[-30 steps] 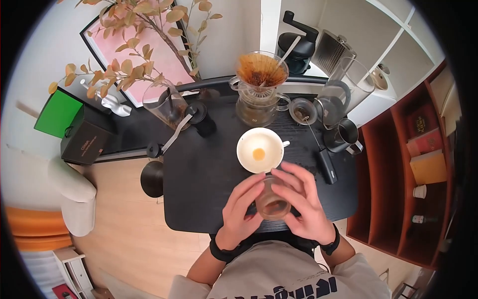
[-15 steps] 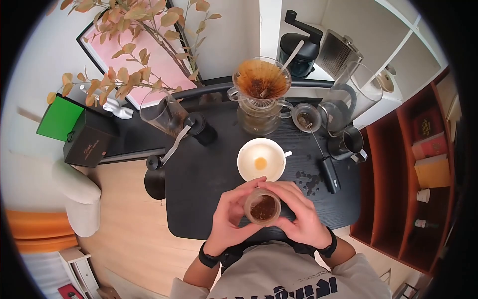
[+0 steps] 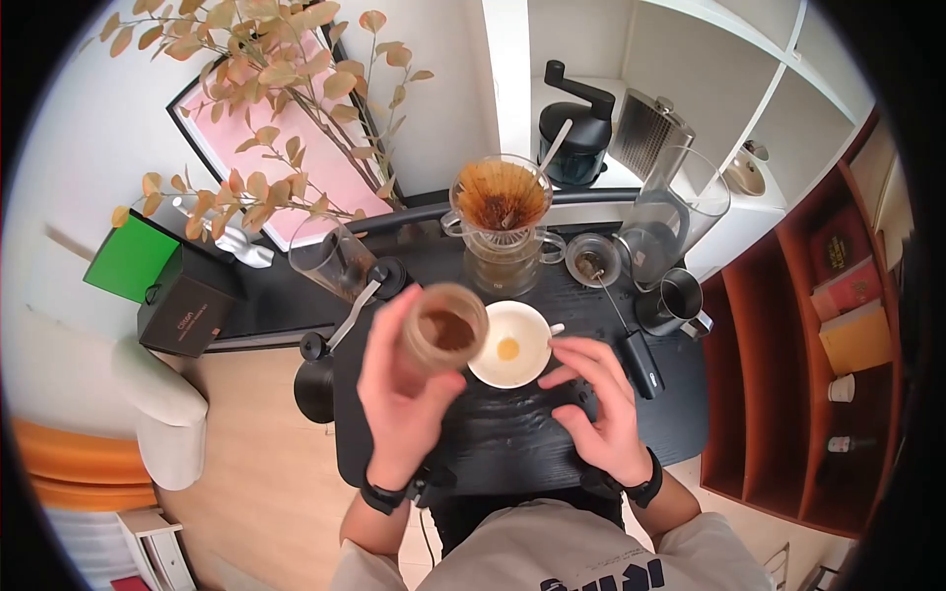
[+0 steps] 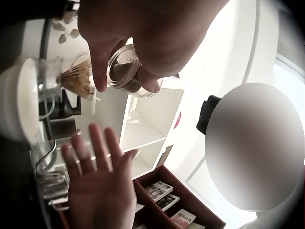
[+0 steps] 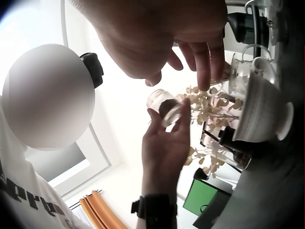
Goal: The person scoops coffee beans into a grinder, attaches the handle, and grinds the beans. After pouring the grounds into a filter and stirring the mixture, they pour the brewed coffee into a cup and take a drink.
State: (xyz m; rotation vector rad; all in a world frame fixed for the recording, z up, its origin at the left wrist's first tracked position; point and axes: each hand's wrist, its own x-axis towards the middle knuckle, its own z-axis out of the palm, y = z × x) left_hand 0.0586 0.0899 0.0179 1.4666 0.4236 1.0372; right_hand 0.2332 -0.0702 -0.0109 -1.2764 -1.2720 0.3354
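My left hand (image 3: 402, 404) grips a small glass jar (image 3: 445, 330) with dark brown grounds inside, raised above the table in the head view. In the left wrist view the jar (image 4: 123, 69) is between the thumb and fingers. My right hand (image 3: 603, 409) holds nothing; its fingers are spread and slightly bent near the handle of a white cup (image 3: 522, 372). A small yellowish patch lies at the bottom of the cup. The right wrist view shows the cup (image 5: 262, 107) beyond the fingers.
Behind the cup stands a glass server with a used coffee filter (image 3: 501, 195). To its right are a strainer (image 3: 593, 260), a black handheld whisk (image 3: 643, 364) and a metal pitcher (image 3: 670, 301). A hand grinder (image 3: 392, 280) and glass vase (image 3: 331, 258) stand left.
Both hands were around the jar; the right hand has let go and moved to the right. The left hand has carried the jar up and to the left.
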